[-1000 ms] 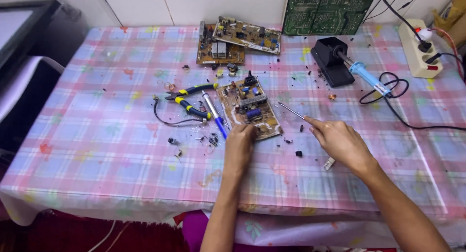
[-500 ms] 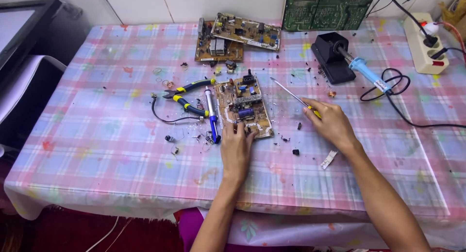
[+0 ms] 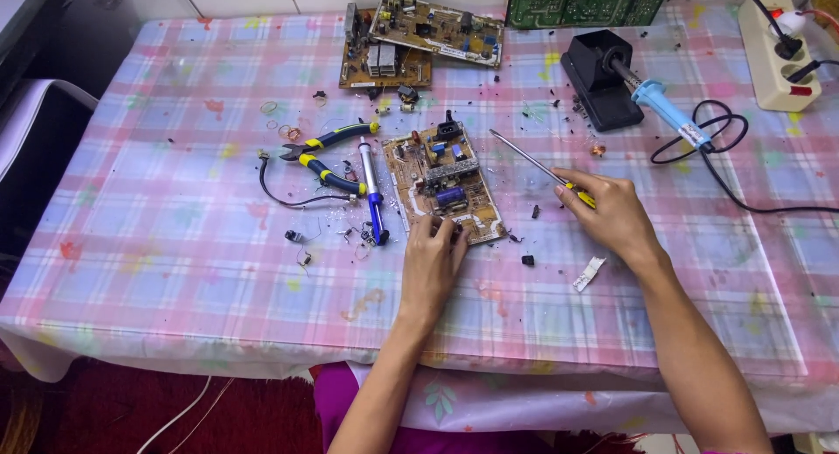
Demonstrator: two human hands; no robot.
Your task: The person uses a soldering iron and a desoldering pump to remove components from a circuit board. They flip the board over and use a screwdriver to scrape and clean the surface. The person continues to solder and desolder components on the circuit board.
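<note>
one brown circuit board (image 3: pixel 444 185) lies mid-surface, its near edge pinned under the left hand (image 3: pixel 432 263), fingers curled. the right hand (image 3: pixel 612 211), closed on a screwdriver (image 3: pixel 535 165), has drawn back rightward, tip now off the board.

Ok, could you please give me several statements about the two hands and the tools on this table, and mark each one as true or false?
1. The left hand touches the near end of the brown circuit board. True.
2. The right hand holds the soldering iron. False: it holds a screwdriver with a yellow handle; the blue soldering iron rests in its black stand.
3. The pliers with blue and yellow handles lie left of the board. True.
4. The blue desoldering pump lies on top of the board. False: it lies on the tablecloth, beside the board's left edge.
5. Two more circuit boards lie stacked at the far side. True.
</note>
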